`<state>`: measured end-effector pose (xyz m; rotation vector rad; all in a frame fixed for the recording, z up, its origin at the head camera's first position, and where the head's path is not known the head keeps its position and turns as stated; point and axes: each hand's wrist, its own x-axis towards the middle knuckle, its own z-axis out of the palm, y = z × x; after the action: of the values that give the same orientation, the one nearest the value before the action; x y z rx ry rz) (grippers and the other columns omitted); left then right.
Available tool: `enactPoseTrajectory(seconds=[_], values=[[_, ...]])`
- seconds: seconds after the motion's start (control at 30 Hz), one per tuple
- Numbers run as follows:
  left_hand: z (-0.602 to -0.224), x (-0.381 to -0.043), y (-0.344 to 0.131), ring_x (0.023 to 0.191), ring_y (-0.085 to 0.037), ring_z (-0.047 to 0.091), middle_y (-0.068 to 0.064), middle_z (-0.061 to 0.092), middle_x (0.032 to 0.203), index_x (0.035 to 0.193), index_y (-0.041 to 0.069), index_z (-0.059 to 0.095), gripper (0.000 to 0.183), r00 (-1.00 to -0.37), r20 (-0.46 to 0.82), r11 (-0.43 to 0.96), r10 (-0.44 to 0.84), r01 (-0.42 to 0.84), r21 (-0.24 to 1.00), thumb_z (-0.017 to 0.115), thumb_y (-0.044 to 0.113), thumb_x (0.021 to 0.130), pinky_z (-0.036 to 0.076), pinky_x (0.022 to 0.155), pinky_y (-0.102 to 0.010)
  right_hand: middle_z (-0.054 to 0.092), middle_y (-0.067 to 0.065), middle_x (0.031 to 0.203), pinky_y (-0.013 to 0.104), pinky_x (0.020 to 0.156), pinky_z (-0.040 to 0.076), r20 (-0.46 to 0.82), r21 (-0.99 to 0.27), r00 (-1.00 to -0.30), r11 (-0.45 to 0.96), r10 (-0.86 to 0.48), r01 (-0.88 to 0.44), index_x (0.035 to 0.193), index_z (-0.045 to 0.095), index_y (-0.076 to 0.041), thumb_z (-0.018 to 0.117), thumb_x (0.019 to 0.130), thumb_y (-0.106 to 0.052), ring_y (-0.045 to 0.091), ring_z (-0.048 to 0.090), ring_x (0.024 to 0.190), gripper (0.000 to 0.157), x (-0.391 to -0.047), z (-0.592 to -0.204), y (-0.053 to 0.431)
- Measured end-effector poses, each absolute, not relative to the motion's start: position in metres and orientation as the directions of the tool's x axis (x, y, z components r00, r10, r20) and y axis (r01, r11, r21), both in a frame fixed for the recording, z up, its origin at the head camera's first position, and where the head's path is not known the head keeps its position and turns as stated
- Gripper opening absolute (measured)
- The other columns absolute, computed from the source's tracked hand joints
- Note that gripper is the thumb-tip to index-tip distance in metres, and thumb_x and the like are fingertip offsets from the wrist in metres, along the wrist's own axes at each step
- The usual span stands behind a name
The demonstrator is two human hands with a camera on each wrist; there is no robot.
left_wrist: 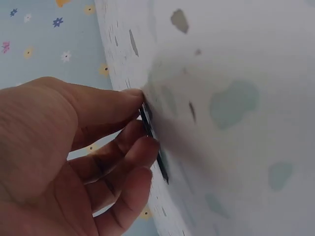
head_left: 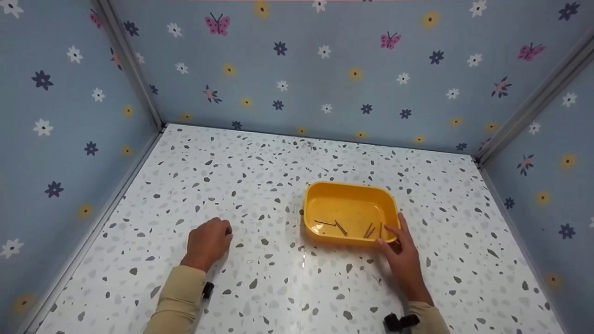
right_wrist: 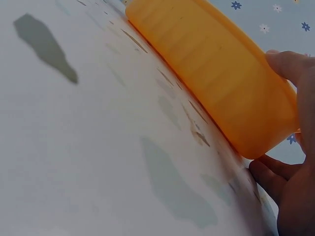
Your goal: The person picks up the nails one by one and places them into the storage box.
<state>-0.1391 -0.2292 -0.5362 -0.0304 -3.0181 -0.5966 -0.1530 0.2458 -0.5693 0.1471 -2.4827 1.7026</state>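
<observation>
A yellow plastic tub (head_left: 348,188) stands on the speckled tabletop, right of centre. Several thin dark hairpins (head_left: 341,228) lie scattered on its floor, toward the front wall. My right hand (head_left: 404,257) grips the tub's front right corner; in the right wrist view the thumb (right_wrist: 283,64) lies on the rim and fingers touch low by the base. To the left of the tub, my left hand (head_left: 209,242) is close to the tabletop. Its thumb and fingers pinch a slim black hairpin (left_wrist: 161,167) in the left wrist view, while the head view hides that pin behind the hand.
Blue panels (head_left: 297,65) printed with flowers and butterflies rise at the back and on both sides. Grey metal posts (head_left: 134,69) join them at the corners. White tabletop (head_left: 260,185) with grey speckles extends around the tub and between the hands.
</observation>
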Motion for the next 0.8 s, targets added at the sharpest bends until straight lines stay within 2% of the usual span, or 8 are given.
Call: enactPoseTrajectory(seconds=[0.23, 0.33, 0.47, 0.63, 0.8], values=[[-0.534, -0.144, -0.229, 0.058, -0.018, 0.05, -0.001, 0.058, 0.067, 0.074, 0.009, 0.066, 0.013, -1.0, 0.017, 0.923, 0.017, 0.022, 0.383, 0.067, 0.006, 0.087, 0.043, 0.055, -0.039, 0.006, -0.012, 0.166, 0.017, 0.103, 0.037, 0.137, -0.931, -0.991, 0.341, -0.009, -0.132, 0.138, 0.053, -0.008, 0.068, 0.097, -0.03, 0.022, 0.038, 0.142, 0.049, -0.152, -0.567, 0.245], [-0.536, -0.145, -0.229, 0.056, -0.018, 0.049, 0.0, 0.055, 0.065, 0.072, 0.01, 0.064, 0.014, -1.0, 0.003, 0.919, 0.018, 0.017, 0.393, 0.065, 0.005, 0.085, 0.041, 0.053, -0.039, 0.007, -0.003, 0.167, 0.014, 0.102, 0.036, 0.131, -0.917, -0.991, 0.377, -0.023, -0.13, 0.139, 0.052, -0.004, 0.067, 0.098, -0.025, 0.024, 0.036, 0.143, 0.048, -0.147, -0.551, 0.24], [-0.538, -0.145, -0.23, 0.061, -0.018, 0.051, 0.0, 0.056, 0.069, 0.076, 0.01, 0.066, 0.009, -1.0, 0.016, 0.914, 0.015, 0.02, 0.405, 0.066, 0.007, 0.084, 0.044, 0.056, -0.041, 0.008, 0.005, 0.167, 0.014, 0.102, 0.036, 0.123, -0.904, -0.992, 0.409, -0.032, -0.125, 0.137, 0.052, -0.001, 0.066, 0.099, -0.023, 0.026, 0.035, 0.144, 0.047, -0.14, -0.532, 0.233], [-0.538, -0.147, -0.228, 0.064, -0.017, 0.052, 0.0, 0.056, 0.072, 0.079, 0.01, 0.066, 0.008, -0.998, 0.064, 0.907, 0.01, 0.036, 0.419, 0.067, 0.009, 0.086, 0.045, 0.058, -0.04, 0.007, 0.004, 0.167, 0.014, 0.103, 0.035, 0.128, -0.907, -0.991, 0.401, -0.028, -0.129, 0.138, 0.052, -0.002, 0.066, 0.098, -0.024, 0.026, 0.036, 0.143, 0.048, -0.142, -0.537, 0.235], [-0.539, -0.148, -0.224, 0.067, -0.018, 0.054, -0.001, 0.06, 0.076, 0.089, 0.008, 0.068, 0.004, -0.994, 0.107, 0.898, -0.002, 0.045, 0.437, 0.065, 0.008, 0.09, 0.046, 0.059, -0.04, 0.005, -0.006, 0.167, 0.014, 0.104, 0.034, 0.137, -0.913, -0.99, 0.384, -0.025, -0.136, 0.139, 0.052, -0.006, 0.067, 0.098, -0.027, 0.025, 0.033, 0.145, 0.049, -0.15, -0.558, 0.243]])
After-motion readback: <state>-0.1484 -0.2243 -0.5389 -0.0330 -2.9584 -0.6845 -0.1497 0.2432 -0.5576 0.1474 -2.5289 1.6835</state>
